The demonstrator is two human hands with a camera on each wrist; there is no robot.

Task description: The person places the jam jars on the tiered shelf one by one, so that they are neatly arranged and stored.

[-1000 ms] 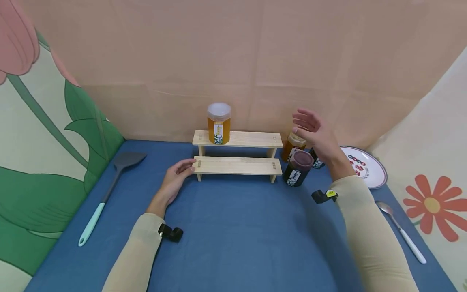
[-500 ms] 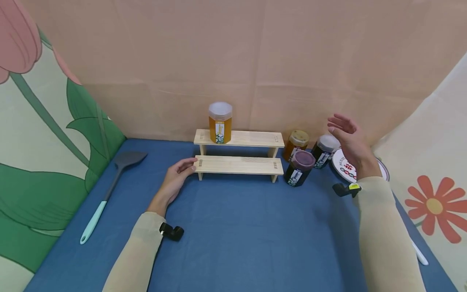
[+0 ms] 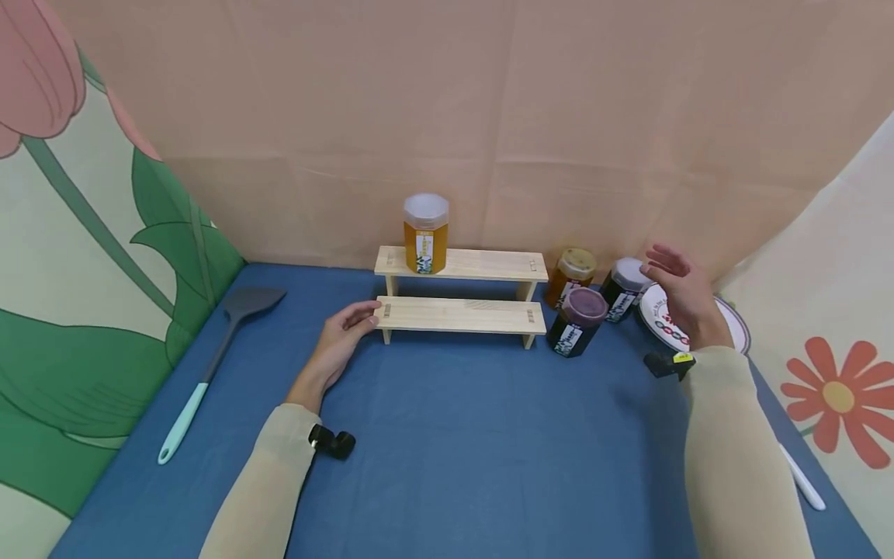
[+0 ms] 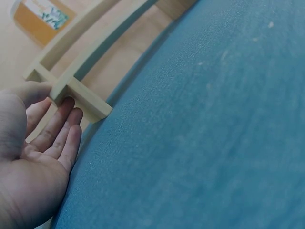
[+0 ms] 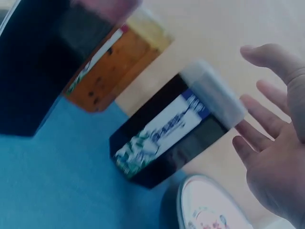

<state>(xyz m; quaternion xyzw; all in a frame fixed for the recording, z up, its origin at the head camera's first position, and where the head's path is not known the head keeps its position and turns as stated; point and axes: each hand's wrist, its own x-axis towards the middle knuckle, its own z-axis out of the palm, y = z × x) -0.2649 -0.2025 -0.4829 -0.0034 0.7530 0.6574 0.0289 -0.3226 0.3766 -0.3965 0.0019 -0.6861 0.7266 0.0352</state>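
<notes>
While the left hand (image 3: 340,339) rests flat-fingered against the two-tier wooden rack (image 3: 461,314), the right hand (image 3: 680,299), fingers spread, nears the white-lidded dark jar (image 3: 623,288); closing round it seems next.

Even soft light, faint shadows; head view edges warped; right-wrist view blurred.

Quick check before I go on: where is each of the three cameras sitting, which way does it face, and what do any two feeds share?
Head: worn on the head, looking forward and down at the wooden shelf on the blue table; both sleeved arms, left hand and right hand show.
Left wrist: low over the table, facing the shelf's end; open palm shows.
Right wrist: faces the dark white-lidded jar and plate; spread fingers show.
Shared: head and right wrist both show that jar; head and left wrist the shelf.
</notes>
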